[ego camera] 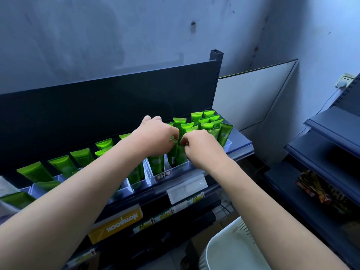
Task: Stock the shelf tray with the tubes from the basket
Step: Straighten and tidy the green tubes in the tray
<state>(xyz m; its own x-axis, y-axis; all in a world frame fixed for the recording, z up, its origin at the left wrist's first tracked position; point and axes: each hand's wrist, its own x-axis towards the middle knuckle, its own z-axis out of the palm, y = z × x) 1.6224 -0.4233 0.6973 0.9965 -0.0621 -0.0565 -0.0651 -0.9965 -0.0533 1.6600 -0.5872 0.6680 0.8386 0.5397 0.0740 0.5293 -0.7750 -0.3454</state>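
Observation:
Green tubes [212, 123] stand upright in clear plastic shelf trays [228, 143] along the top of a dark shelf. My left hand [155, 137] and my right hand [202, 147] meet over the tray near the middle right. Both pinch the flat top edge of one green tube [179, 154] that stands in that tray. More green tubes [64, 165] fill the trays to the left. The white basket [224, 248] sits low at the bottom right, and what it holds is hidden from view.
A dark back panel [116, 94] rises behind the trays. Price labels [187, 189] hang off the shelf front, with a yellow notebook pack [116, 225] on the shelf below. Another dark shelf unit [327, 152] with colourful packets [321, 190] stands to the right.

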